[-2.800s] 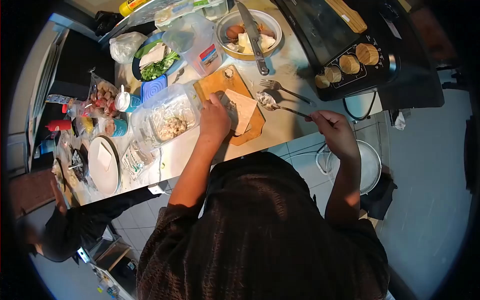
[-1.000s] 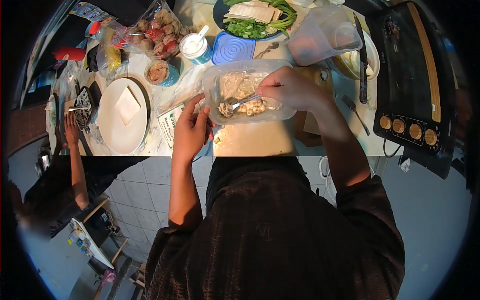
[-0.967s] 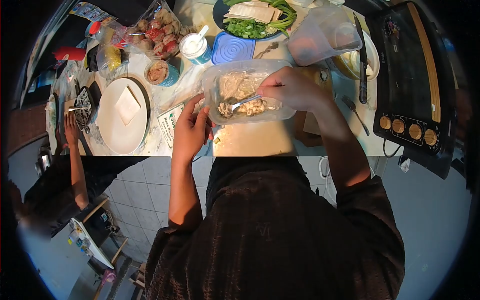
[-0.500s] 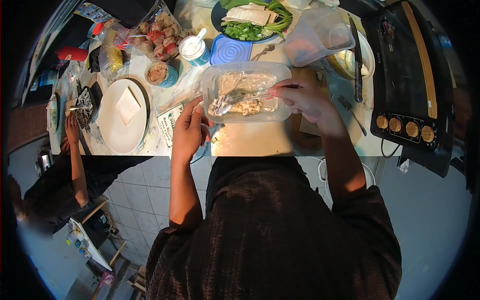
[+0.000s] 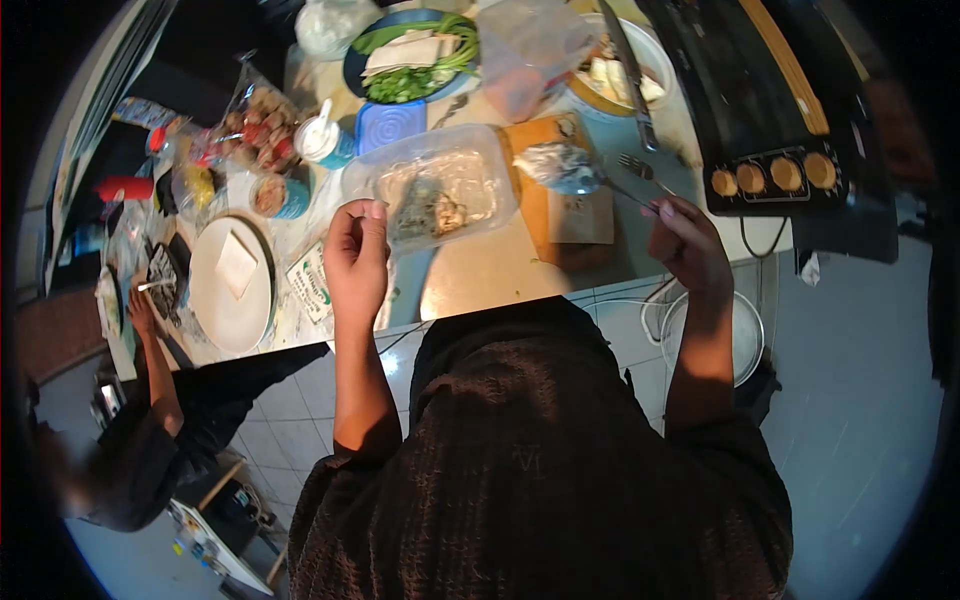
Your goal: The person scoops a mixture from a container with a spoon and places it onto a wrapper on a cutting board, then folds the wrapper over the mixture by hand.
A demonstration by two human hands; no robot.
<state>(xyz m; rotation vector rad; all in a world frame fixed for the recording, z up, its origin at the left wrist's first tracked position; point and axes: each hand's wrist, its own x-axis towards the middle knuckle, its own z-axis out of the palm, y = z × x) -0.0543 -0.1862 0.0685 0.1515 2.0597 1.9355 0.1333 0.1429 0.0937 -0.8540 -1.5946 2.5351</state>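
My left hand pinches the near left corner of a clear plastic container, thumb upward. A small heap of pale, lumpy mixture lies inside it, and its walls are smeared. My right hand is closed around the handle end of a metal spoon, held out to the right of the container. Whitish mixture coats the spoon's bowl, which is over a wooden board. A fork lies just beyond my right fingers.
A white plate with a pale square slice stands left. Behind are a blue lid, open tubs, and a dark plate of greens. A knife rests across a bowl by the oven. Another person's hand is far left.
My right hand has drawn the spoon out of the container and moved right and down. The view has turned and shifted; my left hand stays at the container's left side.
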